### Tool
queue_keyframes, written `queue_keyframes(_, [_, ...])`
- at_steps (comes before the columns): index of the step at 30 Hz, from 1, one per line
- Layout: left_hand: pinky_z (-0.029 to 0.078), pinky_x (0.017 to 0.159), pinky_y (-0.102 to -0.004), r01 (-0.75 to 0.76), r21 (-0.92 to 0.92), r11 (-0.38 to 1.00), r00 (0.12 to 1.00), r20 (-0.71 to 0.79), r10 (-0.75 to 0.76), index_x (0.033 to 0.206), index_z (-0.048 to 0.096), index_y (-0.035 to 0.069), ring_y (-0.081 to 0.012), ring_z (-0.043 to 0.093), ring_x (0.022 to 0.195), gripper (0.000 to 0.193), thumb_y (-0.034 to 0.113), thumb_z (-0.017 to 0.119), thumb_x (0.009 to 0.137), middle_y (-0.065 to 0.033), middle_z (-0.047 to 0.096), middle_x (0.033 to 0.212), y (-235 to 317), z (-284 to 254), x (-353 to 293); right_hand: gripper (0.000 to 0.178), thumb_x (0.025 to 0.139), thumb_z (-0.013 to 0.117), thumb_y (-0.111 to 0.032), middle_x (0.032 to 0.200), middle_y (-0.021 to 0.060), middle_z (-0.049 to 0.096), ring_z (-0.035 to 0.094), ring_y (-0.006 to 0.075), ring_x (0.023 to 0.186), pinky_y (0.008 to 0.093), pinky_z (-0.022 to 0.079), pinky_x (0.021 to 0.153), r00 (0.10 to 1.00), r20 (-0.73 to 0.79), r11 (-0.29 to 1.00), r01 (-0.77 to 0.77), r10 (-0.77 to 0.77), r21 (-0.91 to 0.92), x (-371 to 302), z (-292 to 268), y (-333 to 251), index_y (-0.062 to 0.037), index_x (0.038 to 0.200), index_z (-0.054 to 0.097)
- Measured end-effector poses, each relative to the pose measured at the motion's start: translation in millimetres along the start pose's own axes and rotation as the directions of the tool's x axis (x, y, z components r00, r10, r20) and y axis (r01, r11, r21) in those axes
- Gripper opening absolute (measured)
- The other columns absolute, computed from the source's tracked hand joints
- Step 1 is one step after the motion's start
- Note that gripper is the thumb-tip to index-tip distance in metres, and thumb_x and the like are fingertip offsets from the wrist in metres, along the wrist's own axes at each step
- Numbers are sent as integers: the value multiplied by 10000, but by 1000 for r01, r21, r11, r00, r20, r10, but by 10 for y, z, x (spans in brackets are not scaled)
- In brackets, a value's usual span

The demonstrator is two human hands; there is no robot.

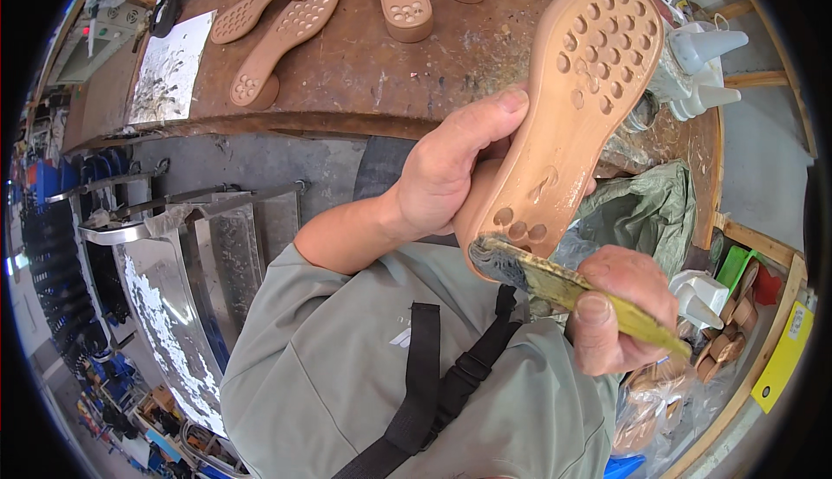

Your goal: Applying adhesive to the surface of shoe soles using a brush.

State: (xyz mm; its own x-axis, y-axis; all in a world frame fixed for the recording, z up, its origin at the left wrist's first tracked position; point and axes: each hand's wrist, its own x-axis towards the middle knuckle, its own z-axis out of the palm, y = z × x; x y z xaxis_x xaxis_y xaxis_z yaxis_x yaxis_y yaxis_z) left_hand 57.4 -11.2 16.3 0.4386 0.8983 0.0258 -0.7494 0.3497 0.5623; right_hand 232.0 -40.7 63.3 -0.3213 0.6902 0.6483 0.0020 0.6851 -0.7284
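Observation:
A tan shoe sole with round hollows at toe and heel is held up in front of my chest, tilted, toe end away from me. My left hand is closed around its left side near the middle, thumb along the edge. My right hand grips a yellowish brush with a flat, worn handle. The dark bristles press on the heel end of the sole. Part of the sole's surface looks wet and shiny around the middle and heel. The left fingers behind the sole are mostly hidden.
On the brown workbench lie several more tan soles and a stained white sheet. White nozzle bottles stand at the right. A metal cart is at left; a green cloth and bagged soles are at right.

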Motion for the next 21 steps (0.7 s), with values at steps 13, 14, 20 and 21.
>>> queue_keyframes(13, [518, 824, -403, 135, -104, 985, 991, -1, -136, 1247, 434, -57, -330, 622, 945, 507, 333, 316, 946, -232, 584, 1103, 0, -7, 6, 260, 678, 726, -3, 652, 131, 621, 570, 188, 449, 279, 430, 380, 953, 302, 999, 28, -19, -28, 256, -115, -25, 83, 887, 598])
queue_keyframes(14, [518, 821, -402, 179, -136, 974, 984, 11, -179, 1233, 450, -61, -328, 623, 940, 507, 336, 322, 945, -232, 592, 1087, -12, -14, 5, 260, 678, 726, -3, 652, 131, 621, 570, 188, 449, 279, 430, 380, 953, 303, 999, 25, -15, -29, 282, -125, -41, 83, 887, 598])
queue_keyframes(20, [500, 842, -352, 330, -234, 915, 941, 4, -338, 1204, 493, -51, -250, 623, 948, 465, 318, 391, 939, -200, 602, 1093, -8, 8, -21, 266, 658, 735, 0, 657, 102, 613, 576, 195, 472, 289, 430, 395, 891, 454, 1000, -3, -4, 15, 409, -164, -61, 32, 894, 616])
queue_keyframes(21, [500, 842, -352, 333, -235, 913, 940, 8, -341, 1204, 493, -51, -250, 623, 948, 465, 318, 391, 939, -200, 602, 1093, -10, 6, -18, 258, 642, 738, 6, 640, 88, 598, 565, 187, 461, 285, 417, 389, 881, 473, 1000, -10, -4, 27, 429, -167, -72, 23, 873, 625])
